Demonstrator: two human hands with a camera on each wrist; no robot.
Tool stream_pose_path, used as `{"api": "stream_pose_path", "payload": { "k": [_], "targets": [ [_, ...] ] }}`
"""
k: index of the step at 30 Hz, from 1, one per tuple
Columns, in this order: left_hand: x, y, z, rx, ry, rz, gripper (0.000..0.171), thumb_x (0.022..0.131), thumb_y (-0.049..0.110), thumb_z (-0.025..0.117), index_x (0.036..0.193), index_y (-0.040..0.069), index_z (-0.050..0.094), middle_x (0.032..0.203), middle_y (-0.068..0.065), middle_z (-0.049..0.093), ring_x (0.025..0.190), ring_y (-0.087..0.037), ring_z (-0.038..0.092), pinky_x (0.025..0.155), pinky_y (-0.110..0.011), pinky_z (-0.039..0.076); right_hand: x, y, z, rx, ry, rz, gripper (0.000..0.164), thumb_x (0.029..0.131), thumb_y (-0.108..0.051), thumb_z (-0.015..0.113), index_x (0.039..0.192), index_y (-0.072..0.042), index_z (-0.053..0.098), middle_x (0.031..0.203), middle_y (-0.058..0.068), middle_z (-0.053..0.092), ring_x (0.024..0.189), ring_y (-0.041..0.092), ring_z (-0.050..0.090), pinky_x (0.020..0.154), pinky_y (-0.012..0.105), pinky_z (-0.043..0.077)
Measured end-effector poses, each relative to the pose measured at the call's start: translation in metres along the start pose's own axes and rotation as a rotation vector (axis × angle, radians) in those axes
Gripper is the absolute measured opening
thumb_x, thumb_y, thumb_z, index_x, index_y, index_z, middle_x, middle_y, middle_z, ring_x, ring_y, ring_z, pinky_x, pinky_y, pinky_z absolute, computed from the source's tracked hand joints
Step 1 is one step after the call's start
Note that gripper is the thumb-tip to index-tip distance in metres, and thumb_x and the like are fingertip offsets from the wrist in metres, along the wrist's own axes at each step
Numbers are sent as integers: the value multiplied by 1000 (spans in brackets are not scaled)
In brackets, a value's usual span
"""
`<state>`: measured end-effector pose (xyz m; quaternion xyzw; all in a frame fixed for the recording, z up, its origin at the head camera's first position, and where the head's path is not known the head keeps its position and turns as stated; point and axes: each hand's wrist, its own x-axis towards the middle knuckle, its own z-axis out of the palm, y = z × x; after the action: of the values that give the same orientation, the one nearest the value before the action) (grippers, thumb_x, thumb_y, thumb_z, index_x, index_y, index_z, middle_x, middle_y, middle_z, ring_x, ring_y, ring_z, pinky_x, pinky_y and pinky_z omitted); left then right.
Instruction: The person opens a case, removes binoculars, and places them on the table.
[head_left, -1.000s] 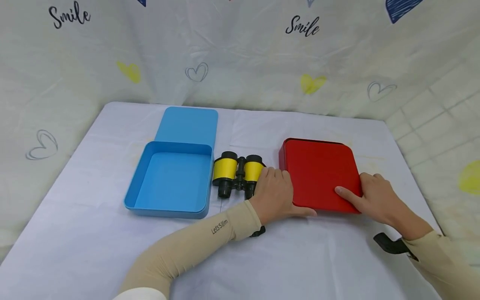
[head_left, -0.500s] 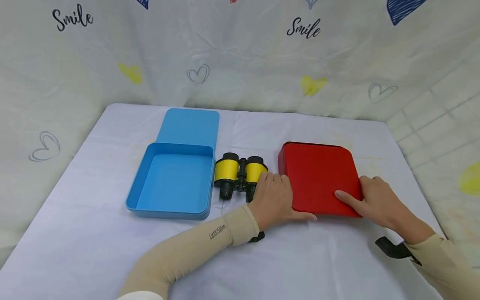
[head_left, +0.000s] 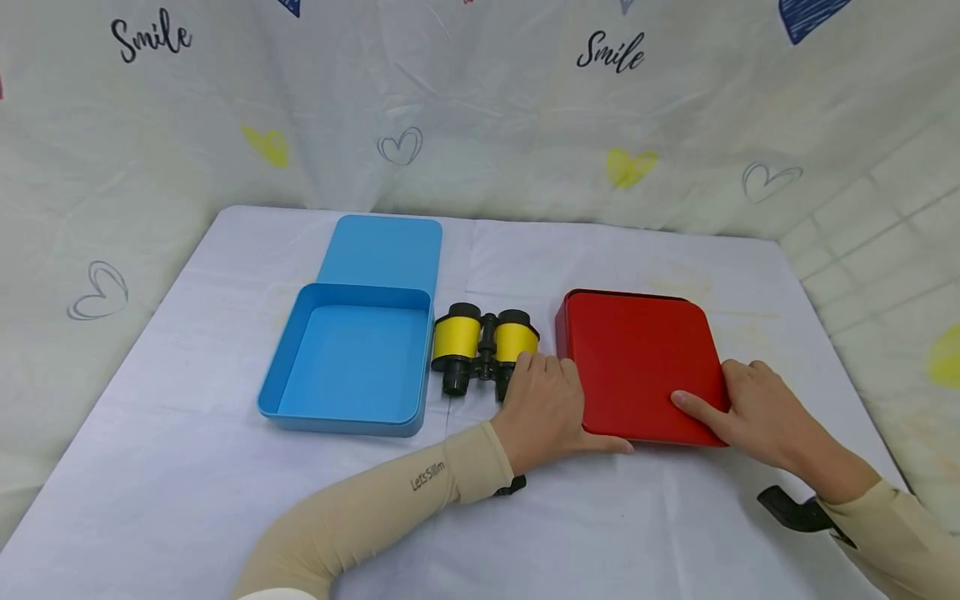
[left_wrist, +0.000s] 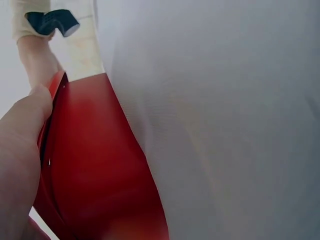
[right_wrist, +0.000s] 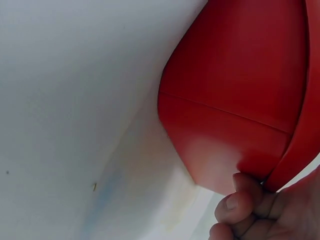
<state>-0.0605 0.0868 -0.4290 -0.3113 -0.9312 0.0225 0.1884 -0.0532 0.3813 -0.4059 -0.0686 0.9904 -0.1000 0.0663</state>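
A white-covered table (head_left: 600,533) stands; behind it, heart-printed cloth (head_left: 495,100).

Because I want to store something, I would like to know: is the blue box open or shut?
Open: in the head view, the blue box shows its bare inside, and its lid lies behind it.

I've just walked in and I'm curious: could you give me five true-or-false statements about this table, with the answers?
1. The binoculars are between the blue box and the red box. True.
2. The binoculars are inside the blue box. False: they are beside it.
3. The left hand and the right hand both touch the red box. True.
4. The blue box is open. True.
5. Everything lies on something black. False: the tablecloth is white.
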Motion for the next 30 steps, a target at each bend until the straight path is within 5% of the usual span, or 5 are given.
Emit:
{"api": "stream_pose_path", "payload": {
  "k": [11,18,26,30],
  "targets": [
    [-1,-5,-1,-75,2,10,82,74,101,37,66,20,44,59,4,41,55,-9,41,60,-27,20,1,2,-4,-3,-34,-7,60,96,-57,63,99,2,56,73,2,56,79,22,50,63,29,36],
    [1,-11,-7,-203,-104,6,77,79,96,41,68,20,47,59,4,44,56,-8,45,57,-24,30,1,6,-6,50,-38,-5,45,103,-49,55,89,-6,56,68,-1,55,76,19,50,60,27,35],
    [8,-21,-11,-77,50,-25,67,89,83,49,75,17,56,64,4,53,62,-9,52,65,-23,44,2,4,-11,124,-72,44,46,103,-52,55,88,-9,53,65,-1,54,60,12,48,54,26,33],
    [14,-25,-13,-117,17,-41,57,93,72,55,87,15,58,71,2,54,67,-9,52,67,-23,45,2,3,-13,139,-93,84,49,102,-55,54,91,-8,54,67,0,56,61,12,49,55,26,33]
  ]
}}
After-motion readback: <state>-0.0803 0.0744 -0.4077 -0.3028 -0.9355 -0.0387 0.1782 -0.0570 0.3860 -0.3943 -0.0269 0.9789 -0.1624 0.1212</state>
